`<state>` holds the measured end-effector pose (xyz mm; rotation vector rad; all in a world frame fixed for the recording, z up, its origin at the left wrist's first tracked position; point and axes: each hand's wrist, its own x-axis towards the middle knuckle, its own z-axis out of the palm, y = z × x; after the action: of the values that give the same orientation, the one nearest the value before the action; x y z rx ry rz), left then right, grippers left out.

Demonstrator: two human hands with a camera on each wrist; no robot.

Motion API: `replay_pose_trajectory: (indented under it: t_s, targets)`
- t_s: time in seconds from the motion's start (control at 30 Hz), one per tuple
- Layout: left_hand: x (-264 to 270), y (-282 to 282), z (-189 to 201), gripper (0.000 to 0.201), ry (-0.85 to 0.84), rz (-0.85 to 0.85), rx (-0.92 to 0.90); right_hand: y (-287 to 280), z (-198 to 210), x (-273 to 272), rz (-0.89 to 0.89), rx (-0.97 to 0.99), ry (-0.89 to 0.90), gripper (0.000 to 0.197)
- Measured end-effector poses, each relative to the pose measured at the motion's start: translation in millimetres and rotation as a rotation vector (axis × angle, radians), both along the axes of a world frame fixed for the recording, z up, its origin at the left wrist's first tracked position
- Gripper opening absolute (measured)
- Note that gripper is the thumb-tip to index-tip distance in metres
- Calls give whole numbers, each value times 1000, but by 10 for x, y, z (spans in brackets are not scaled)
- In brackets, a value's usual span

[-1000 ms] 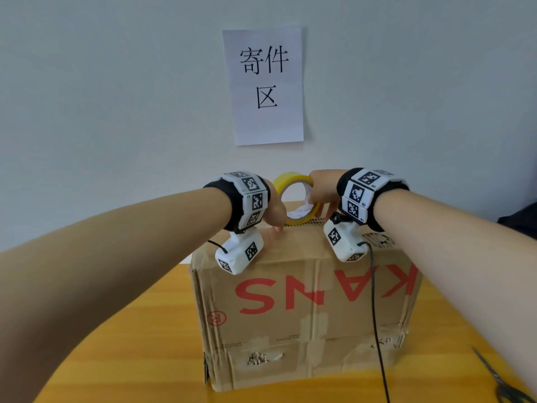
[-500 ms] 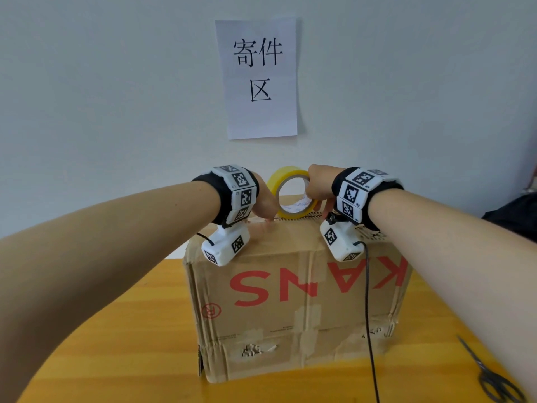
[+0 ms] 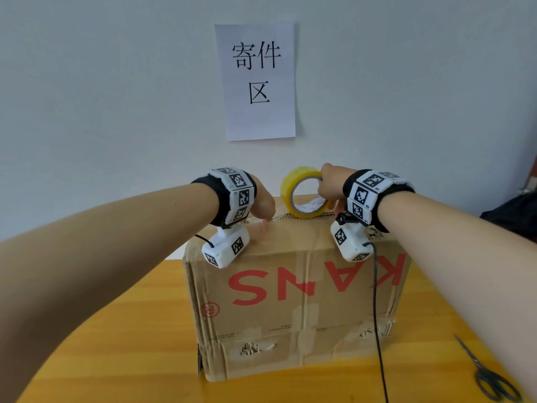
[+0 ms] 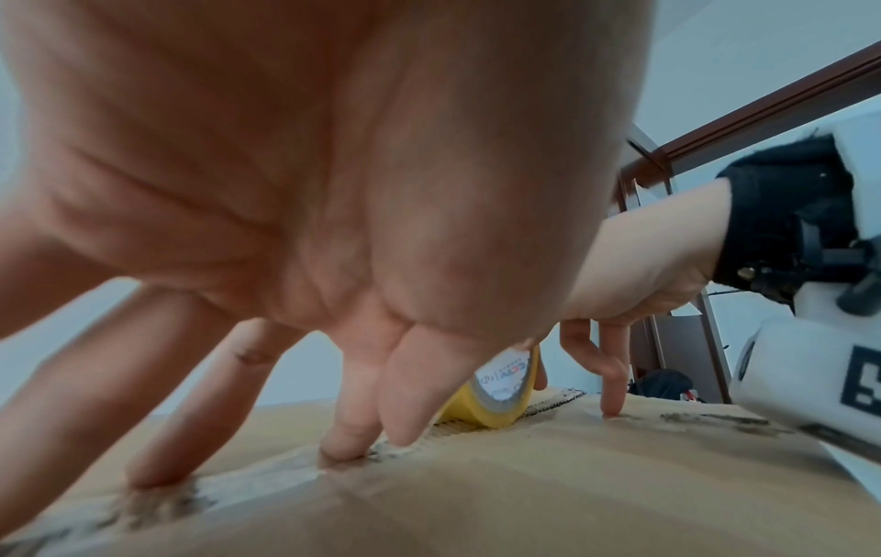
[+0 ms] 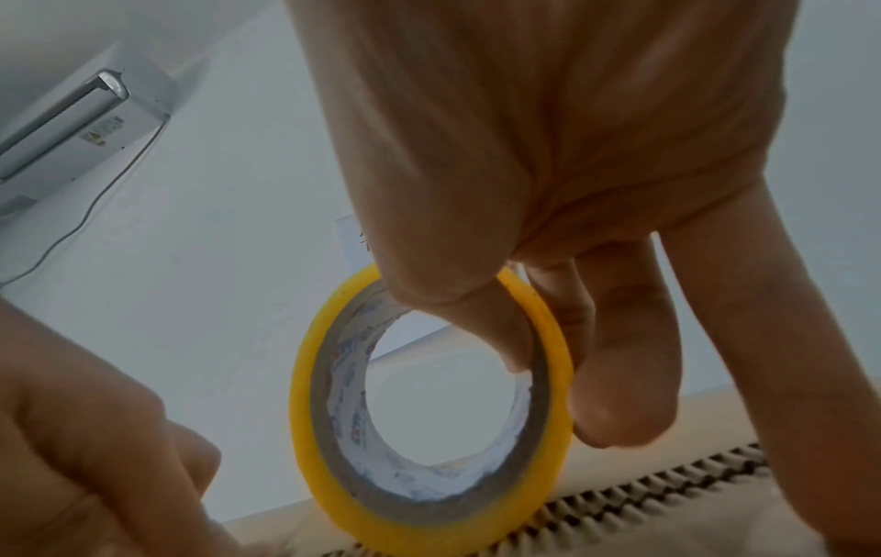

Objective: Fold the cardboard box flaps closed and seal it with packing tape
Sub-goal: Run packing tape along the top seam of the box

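Observation:
A cardboard box [image 3: 290, 286] with red letters upside down stands on the table, its top flaps folded down. On its top my left hand [image 3: 261, 207] presses straight fingertips [image 4: 343, 448] by the flap seam, where a strip of clear tape lies. To the right, my right hand [image 3: 331, 184] holds a yellow tape roll [image 3: 290, 184] upright on the box top. Its thumb [image 5: 500, 339] sits inside the roll [image 5: 300, 414] and its fingers outside. The left wrist view shows the roll [image 4: 476, 407] just behind my left fingers.
The box rests on an orange wooden table [image 3: 116, 344] against a pale wall with a paper sign [image 3: 258, 80]. Scissors [image 3: 491, 379] lie at the table's front right. A black cable [image 3: 377, 315] hangs down the box front from my right wrist.
My right hand has drawn the roll slightly to the right, away from my left hand. My left hand stays pressed on the box top.

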<state>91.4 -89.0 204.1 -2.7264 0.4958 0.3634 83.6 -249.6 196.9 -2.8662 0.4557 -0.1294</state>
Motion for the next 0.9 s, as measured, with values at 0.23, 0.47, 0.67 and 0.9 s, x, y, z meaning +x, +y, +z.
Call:
replay_pose_trajectory:
  t_s: [0.23, 0.47, 0.67, 0.9]
  targets:
    - [-7, 35, -15, 51, 2, -20, 33, -53, 15, -38, -17, 55, 26, 37]
    - [-1, 288, 16, 56, 20, 34, 8, 54, 37, 25, 76, 139, 55, 45]
    - [-22, 597, 37, 55, 24, 77, 68, 364, 52, 113, 141, 51, 100, 46]
    - [150, 601, -136, 54, -26, -74, 93, 460, 43, 31, 126, 46, 100, 45]
